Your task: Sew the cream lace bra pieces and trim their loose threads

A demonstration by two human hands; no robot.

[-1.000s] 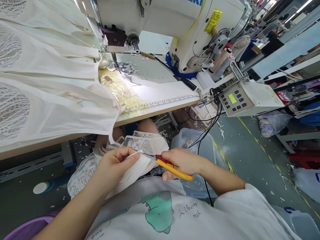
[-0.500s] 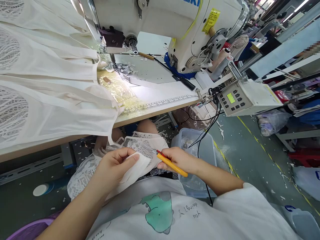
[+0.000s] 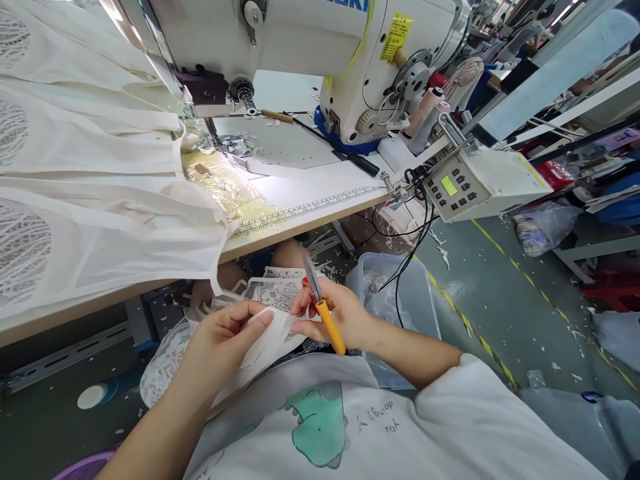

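White fabric with lace point(image 3: 267, 337) lies across my lap. My left hand point(image 3: 233, 340) pinches its edge between thumb and fingers. Close beside it on the right, my right hand point(image 3: 335, 310) holds small scissors point(image 3: 327, 323) with orange and red handles, the blades pointing up and away from the cloth. The thumb and fingertips of that hand also meet at the fabric's edge; whether they grip it I cannot tell. More white lace-panelled garment pieces point(image 3: 125, 233) hang over the table's front edge at the left.
A sewing machine point(image 3: 300, 40) stands on the table point(image 3: 320, 187), which has a printed ruler along its edge. A control box point(image 3: 465, 187) is mounted at its right end. Below sits a clear plastic bin point(image 3: 425, 300), with black cables hanging over it.
The scissors have swung from pointing left at the cloth to pointing upward. My right hand's fingertips have come closer to the fabric and my left hand. The view has shifted slightly.
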